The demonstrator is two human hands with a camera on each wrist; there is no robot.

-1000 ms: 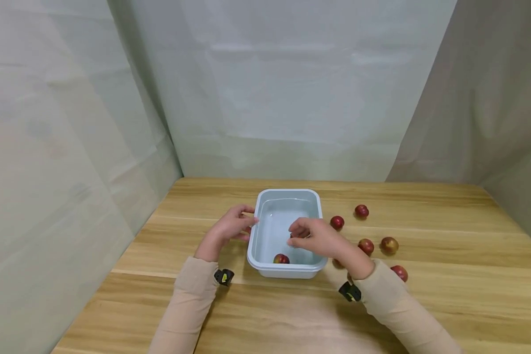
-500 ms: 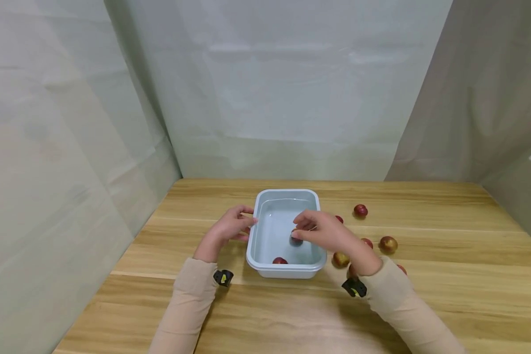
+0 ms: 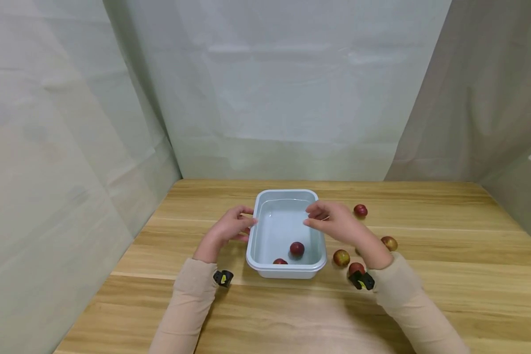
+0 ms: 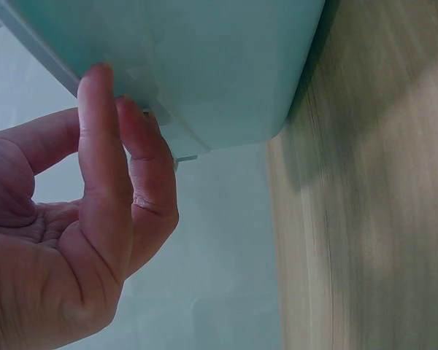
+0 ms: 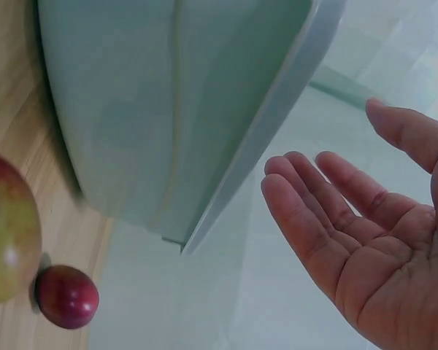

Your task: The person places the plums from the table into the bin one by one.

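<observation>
Two plums (image 3: pixel 297 248) already lie in the tub (image 3: pixel 286 270) at frame centre; five more wait at its right. The right hand (image 3: pixel 334 223) hovers empty, fingers relaxed; the left hand (image 3: pixel 231 227) touches the rim with straight fingers.

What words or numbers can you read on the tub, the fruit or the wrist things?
None can be read.
The tub is plain, with no label showing.
The red fruits carry no stickers.
The black band on the left wrist has a small yellow mark, too small to read.
The band on the right wrist likewise.
</observation>
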